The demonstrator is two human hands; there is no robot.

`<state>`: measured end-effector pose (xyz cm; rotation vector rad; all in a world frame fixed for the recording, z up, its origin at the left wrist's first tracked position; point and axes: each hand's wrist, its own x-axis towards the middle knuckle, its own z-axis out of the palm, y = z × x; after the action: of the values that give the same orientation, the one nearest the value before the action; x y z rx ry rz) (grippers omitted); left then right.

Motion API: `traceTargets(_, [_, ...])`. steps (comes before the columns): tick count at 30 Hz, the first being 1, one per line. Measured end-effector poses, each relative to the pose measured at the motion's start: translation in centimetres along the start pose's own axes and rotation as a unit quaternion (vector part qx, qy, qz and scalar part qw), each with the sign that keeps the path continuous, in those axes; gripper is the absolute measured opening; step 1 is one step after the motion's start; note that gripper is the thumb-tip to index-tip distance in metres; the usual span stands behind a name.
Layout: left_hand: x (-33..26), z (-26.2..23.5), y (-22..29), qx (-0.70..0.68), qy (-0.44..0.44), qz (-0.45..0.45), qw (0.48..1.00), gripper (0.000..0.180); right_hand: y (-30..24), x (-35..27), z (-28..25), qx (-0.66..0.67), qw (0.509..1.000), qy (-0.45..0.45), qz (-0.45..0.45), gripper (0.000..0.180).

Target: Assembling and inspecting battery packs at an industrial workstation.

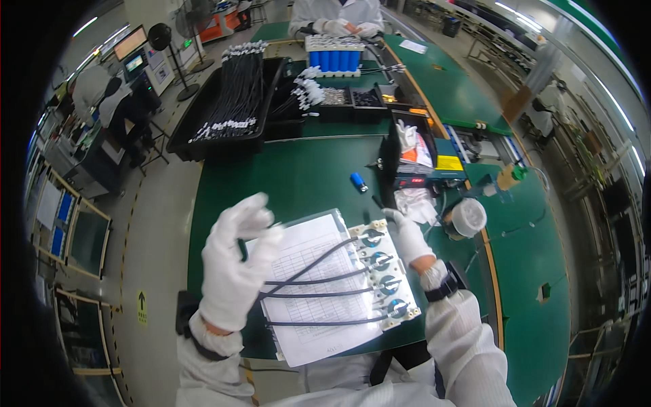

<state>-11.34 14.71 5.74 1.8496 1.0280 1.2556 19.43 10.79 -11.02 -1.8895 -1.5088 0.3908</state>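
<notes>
Your left hand (237, 268): gloved, raised over the sheet's left edge, fingers spread and curved, thumb apart.
Your right hand (412, 241): gloved, beside the white block's upper corner; you can't tell from here whether its fingertips pinch anything.
White block (405, 279): lies before you, against the right side of the printed sheet (308, 245), with four round terminals.
Black cables (332, 294): four, running left from the terminals across your sheet.
Blue cylinder (359, 182): lies loose on the green mat (291, 173).
Black box (392, 152): ahead of your right hand, holding white gloves (407, 136) and packets.
Small bins (369, 108): farther ahead, one with silvery parts, one with dark parts.
Large black tray (271, 81): ahead-left, heaped with white-ended black leads (237, 88).
</notes>
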Motion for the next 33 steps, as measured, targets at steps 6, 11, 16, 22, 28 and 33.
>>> traceTargets(6, [-5.3, -4.4, -3.3, 0.126, 0.001, -0.147, 0.981, 0.038, 2.2, 5.1, 1.3, -0.220, 0.972, -0.057, 0.058, 0.029])
traceTargets(11, [-11.3, -4.2, -5.5, 0.158, -0.084, -0.142, 0.974, 0.055, 1.9, 4.8, -0.5, -0.032, 0.996, -0.064, -0.045, 0.022])
traceTargets(16, [-10.5, -3.6, -5.9, 0.137, 0.008, -0.155, 0.978, 0.048, -5.5, 8.2, -3.8, 0.176, 0.962, -0.190, 0.086, 0.027])
traceTargets(22, [-5.9, -2.6, -4.0, 0.316, -0.117, -0.185, 0.923, 0.044, -14.0, 8.1, -2.9, 0.008, 0.911, -0.378, -0.166, 0.040])
traceTargets(28, [-9.2, -5.7, -4.3, 0.171, -0.163, -0.207, 0.949, 0.043, -12.6, 12.6, -1.9, 0.162, 0.918, -0.277, -0.233, 0.022])
traceTargets(33, [-10.9, -6.0, -1.3, 0.180, -0.300, -0.313, 0.883, 0.075, -7.9, 16.2, -4.9, 0.280, 0.953, -0.096, 0.062, 0.016])
